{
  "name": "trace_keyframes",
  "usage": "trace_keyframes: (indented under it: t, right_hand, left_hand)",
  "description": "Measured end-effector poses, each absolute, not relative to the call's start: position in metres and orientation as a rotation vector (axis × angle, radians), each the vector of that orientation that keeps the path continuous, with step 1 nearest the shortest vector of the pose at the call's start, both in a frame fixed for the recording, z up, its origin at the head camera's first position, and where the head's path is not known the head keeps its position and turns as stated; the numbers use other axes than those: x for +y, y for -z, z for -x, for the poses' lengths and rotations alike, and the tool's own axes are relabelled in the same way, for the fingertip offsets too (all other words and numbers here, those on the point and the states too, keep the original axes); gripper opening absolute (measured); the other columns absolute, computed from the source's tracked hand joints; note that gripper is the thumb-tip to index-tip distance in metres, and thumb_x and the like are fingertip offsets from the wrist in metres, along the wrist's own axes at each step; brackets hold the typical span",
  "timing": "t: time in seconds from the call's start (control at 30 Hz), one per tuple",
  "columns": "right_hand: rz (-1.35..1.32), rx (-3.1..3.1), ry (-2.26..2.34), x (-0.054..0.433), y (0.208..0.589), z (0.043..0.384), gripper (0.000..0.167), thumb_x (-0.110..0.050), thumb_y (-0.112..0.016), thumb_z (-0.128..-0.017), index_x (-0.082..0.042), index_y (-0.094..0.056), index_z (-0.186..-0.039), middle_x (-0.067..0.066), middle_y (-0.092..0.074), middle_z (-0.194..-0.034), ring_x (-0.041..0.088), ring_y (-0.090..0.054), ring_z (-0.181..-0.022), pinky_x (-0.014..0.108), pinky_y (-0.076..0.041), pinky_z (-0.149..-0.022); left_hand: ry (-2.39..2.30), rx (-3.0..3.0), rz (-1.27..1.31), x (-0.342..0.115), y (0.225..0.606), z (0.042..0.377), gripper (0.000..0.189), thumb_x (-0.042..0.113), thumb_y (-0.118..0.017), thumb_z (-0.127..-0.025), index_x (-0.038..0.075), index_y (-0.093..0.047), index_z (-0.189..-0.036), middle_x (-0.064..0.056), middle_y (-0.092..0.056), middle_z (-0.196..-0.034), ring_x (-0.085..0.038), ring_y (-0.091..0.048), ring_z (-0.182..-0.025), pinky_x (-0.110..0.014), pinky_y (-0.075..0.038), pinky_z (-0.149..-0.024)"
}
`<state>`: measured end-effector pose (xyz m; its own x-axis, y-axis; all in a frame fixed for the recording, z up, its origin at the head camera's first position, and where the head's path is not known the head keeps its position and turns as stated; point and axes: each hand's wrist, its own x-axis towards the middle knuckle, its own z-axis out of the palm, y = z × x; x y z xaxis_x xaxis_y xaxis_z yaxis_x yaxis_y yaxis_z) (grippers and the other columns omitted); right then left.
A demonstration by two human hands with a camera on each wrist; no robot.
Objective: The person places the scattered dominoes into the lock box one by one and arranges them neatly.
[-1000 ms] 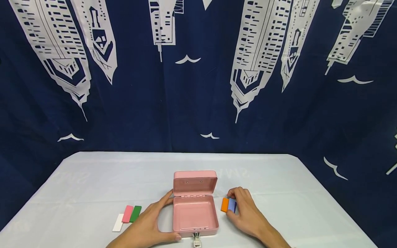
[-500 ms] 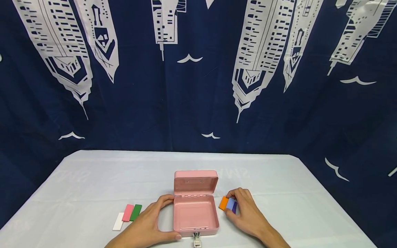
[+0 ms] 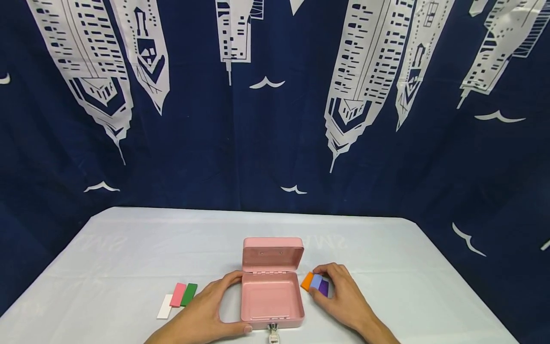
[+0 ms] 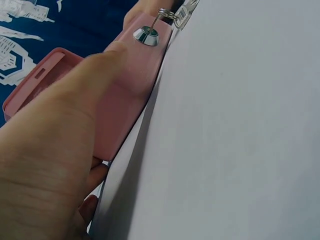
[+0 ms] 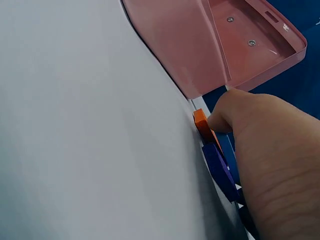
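Note:
An open pink cash box [image 3: 272, 297] stands upright on the table, its lid [image 3: 272, 254] raised at the back and its inside bare. My left hand [image 3: 206, 308] grips the box along its left side, thumb at the front and fingers at the rear corner. To the right of the box, my right hand [image 3: 341, 298] pinches a light blue block [image 3: 315, 281] between thumb and fingertips. The orange block [image 3: 307, 281] lies slanted against its left side, and a purple block [image 3: 324, 287] sits to its right, partly under the hand. In the right wrist view the thumb hides most of the pinched block.
A key ring with a tag [image 3: 273, 336] hangs from the lock at the box front. Left of my left hand lie a white block [image 3: 164, 307], a pink block [image 3: 178, 295] and a green block [image 3: 189, 295]. Behind the white table [image 3: 129, 248] hangs a dark blue printed curtain [image 3: 193, 157].
My right hand has shifted the light blue block a little leftward, uncovering more of the purple one. The orange block has turned aslant. My left hand keeps its grip on the box.

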<state>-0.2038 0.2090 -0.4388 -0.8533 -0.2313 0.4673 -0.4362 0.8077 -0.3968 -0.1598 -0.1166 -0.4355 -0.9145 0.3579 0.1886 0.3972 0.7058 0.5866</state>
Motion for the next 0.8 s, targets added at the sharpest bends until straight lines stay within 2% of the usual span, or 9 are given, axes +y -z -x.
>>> trace_keyframes:
  t: [0.3,0.43,0.57,0.8]
  right_hand:
    - [-0.610,-2.533,-0.739,0.2111,0.4352,0.2037,0.036,-0.030,-0.075,-0.072,-0.024,-0.060,-0.105,-0.017,-0.057,-0.104,0.001,-0.053,-0.092,0.019,-0.044,-0.080]
    - [-0.654,-2.532,-0.784,0.2106,0.4338,0.2031,0.036,-0.026,-0.075,-0.072,-0.025,-0.059,-0.105,-0.016,-0.056,-0.104,0.002,-0.052,-0.089,0.016,-0.043,-0.079]
    - [-0.683,-2.533,-0.812,0.2098,0.4322,0.2021,0.037,-0.022,-0.075,-0.071,-0.026,-0.058,-0.104,-0.016,-0.056,-0.103,0.002,-0.052,-0.087,0.020,-0.046,-0.078]
    - [-0.763,-2.460,-0.875,0.2045,0.4317,0.2002,0.039,-0.017,-0.076,-0.069,-0.023,-0.059,-0.104,-0.013,-0.056,-0.101,0.000,-0.052,-0.085,0.019,-0.047,-0.075]
  left_hand:
    - [0.954,-2.847,0.655,-0.1174,0.4344,0.1595,0.087,0.075,-0.056,-0.065,0.040,-0.024,-0.137,0.020,-0.040,-0.134,-0.011,-0.045,-0.118,-0.042,-0.046,-0.089]
    - [0.956,-2.855,0.652,-0.1178,0.4338,0.1593,0.086,0.075,-0.056,-0.066,0.040,-0.023,-0.137,0.019,-0.041,-0.133,-0.012,-0.046,-0.119,-0.043,-0.046,-0.088]
    - [0.982,-2.865,0.654,-0.1176,0.4330,0.1593,0.086,0.075,-0.056,-0.066,0.040,-0.023,-0.137,0.017,-0.042,-0.133,-0.014,-0.046,-0.119,-0.044,-0.046,-0.086]
    - [1.008,-2.858,0.679,-0.1175,0.4314,0.1593,0.087,0.074,-0.057,-0.066,0.040,-0.022,-0.138,0.018,-0.041,-0.135,-0.015,-0.046,-0.119,-0.044,-0.046,-0.087]
